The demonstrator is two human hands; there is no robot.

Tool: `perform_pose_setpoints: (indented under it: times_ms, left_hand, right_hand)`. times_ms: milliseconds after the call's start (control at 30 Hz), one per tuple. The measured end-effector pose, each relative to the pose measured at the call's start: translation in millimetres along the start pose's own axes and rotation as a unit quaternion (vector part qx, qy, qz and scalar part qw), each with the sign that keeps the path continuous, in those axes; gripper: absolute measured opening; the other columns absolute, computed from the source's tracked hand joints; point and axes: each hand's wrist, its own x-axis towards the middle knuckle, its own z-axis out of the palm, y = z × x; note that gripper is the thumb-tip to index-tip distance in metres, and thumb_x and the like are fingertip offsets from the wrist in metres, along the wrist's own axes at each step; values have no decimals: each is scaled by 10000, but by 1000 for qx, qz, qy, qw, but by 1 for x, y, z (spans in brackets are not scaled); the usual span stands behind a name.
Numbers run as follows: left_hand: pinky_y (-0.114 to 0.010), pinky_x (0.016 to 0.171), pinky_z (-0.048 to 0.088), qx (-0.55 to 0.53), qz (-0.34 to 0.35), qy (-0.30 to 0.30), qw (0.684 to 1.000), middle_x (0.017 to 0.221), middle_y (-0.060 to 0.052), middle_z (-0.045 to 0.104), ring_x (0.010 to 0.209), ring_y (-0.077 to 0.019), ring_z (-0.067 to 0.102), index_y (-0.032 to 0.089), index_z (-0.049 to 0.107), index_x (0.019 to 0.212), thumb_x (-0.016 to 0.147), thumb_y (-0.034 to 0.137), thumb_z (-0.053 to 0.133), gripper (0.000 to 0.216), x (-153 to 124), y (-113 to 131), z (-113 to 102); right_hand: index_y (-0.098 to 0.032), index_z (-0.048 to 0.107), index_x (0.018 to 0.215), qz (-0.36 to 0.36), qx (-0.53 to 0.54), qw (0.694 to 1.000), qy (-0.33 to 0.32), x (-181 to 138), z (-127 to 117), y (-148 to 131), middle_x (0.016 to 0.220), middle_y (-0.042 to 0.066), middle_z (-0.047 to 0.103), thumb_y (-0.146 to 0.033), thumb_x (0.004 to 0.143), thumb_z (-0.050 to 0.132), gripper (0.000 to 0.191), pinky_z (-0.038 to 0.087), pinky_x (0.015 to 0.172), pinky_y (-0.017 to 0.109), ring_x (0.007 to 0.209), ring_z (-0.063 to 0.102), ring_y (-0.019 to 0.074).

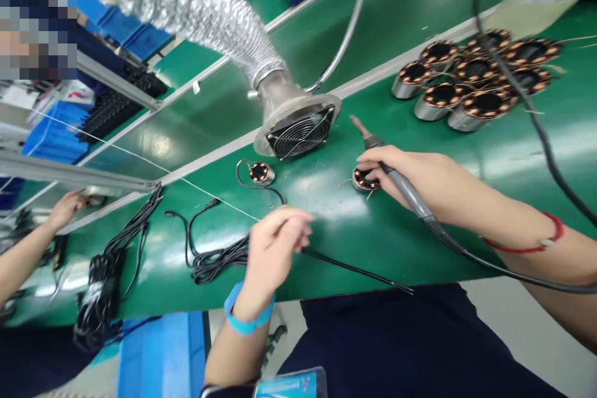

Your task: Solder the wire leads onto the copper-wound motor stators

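Observation:
My right hand (pixel 410 177) is wrapped round a soldering iron (pixel 403 189), whose tip points up and left. Its fingertips also touch a motor stator (pixel 365 181) with copper windings standing on the green bench. My left hand (pixel 277 242), with a blue wristband (pixel 249 317), is closed in a pinch above the bench. A thin pale solder wire (pixel 212 196) runs from the left into it. Behind that hand lies a coiled black cable (pixel 214 266), and a cable end with bared wires (pixel 368 272) sticks out to the right. Another stator (pixel 262 173) with a black lead stands farther back.
A fume extractor hood (pixel 298 121) on a silver duct (pixel 200 6) hangs over the bench's back. Several stators (pixel 473 109) are grouped at the right. Bundled black cables (pixel 100 280) lie left, near another person's hand (pixel 68 208). A blue bin (pixel 161 354) is below.

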Motion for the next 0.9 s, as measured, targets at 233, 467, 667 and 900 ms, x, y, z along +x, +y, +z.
perform_pose_setpoints:
  times_ms: [233,467,667,900]
  left_hand:
    - [-237,728,430,79,-31,-49,995,919,-27,636,712,-86,507,133,648,1060,830,209,608,246,61,-42,31]
    - [-214,697,386,-36,-57,-131,989,724,5,600,702,-79,501,128,619,710,839,206,554,165,74,-39,35]
    - [-217,473,132,-164,-143,-195,956,618,55,433,469,-19,250,123,598,795,853,338,589,223,81,-24,38]
    - [-217,651,364,-77,-88,-174,978,696,25,528,658,-63,436,126,570,755,764,439,703,340,61,-28,27]
  right_hand:
    - [-217,426,1344,-56,7,998,-7,-10,24,17,1137,125,609,-223,830,448,514,534,728,408,948,624,273]
    - [-182,490,1296,-44,14,999,27,-19,41,13,1010,113,607,-396,911,515,441,530,761,396,932,575,250]
    - [-176,497,1248,-67,35,997,26,-20,50,9,1135,117,629,-408,933,494,391,532,793,408,954,625,252]
    - [-200,485,1251,-64,41,997,26,-20,49,9,1132,110,638,-415,951,469,370,533,751,409,916,631,253]
